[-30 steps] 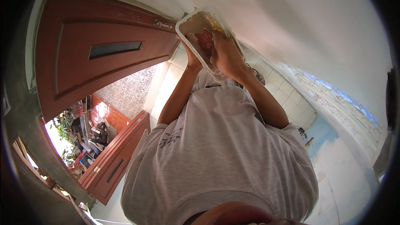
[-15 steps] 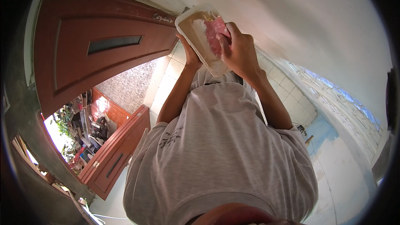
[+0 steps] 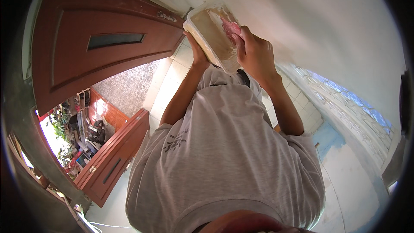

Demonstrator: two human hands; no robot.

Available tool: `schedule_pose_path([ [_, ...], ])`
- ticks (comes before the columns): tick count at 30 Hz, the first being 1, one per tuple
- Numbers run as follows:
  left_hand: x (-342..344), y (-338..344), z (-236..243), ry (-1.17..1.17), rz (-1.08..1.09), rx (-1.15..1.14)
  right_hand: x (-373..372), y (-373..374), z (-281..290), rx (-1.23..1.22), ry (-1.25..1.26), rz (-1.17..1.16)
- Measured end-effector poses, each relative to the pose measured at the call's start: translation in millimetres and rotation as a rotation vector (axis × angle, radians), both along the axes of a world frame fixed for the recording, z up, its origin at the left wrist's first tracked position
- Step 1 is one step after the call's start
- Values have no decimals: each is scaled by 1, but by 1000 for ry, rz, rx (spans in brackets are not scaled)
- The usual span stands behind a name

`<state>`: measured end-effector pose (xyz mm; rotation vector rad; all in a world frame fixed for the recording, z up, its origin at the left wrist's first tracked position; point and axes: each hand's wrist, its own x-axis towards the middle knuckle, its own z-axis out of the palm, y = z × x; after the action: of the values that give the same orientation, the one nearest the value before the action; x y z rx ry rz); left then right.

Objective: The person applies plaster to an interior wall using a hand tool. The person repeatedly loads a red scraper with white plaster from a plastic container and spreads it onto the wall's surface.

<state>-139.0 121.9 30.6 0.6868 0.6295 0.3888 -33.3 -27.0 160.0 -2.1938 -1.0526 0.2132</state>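
Note:
A pale rectangular plastic tub [image 3: 202, 39] is held up in front of my chest, tilted. My left hand [image 3: 198, 55] grips it by its left side, with most of the fingers hidden behind it. Whitish paste coats the inside and is smeared on the rim. My right hand [image 3: 257, 56] pinches a flat pink scraper [image 3: 231, 28] between thumb and fingers. The scraper stands steeply inside the tub near its right wall, and white paste clings to it. Whether its edge touches the wall is hard to make out.
A brown panelled door [image 3: 116, 21] is close on the left, with a second brown door leaf [image 3: 113, 159] below it. Through the opening, plants and a motorbike show. A whitish wall [image 3: 327, 30] rises on the right, above pale floor tiles [image 3: 297, 97].
The scraper has turned from lying broad-side over the tub to a steeper, edge-on angle. My right hand has shifted slightly right and down. The tub has tipped a little.

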Motion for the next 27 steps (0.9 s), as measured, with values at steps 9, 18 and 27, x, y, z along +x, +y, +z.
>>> schedule_pose_path([
  [9, -4, 1, -5, -69, 26, -4, 5, -22, -10, 193, 526, -286],
  [18, -4, -14, 6, -137, -10, -197, 3, -35, -1, 853, 1250, -409],
  [27, -3, -22, 15, -109, 7, -23, -5, -18, 6, 300, 12, -178],
])
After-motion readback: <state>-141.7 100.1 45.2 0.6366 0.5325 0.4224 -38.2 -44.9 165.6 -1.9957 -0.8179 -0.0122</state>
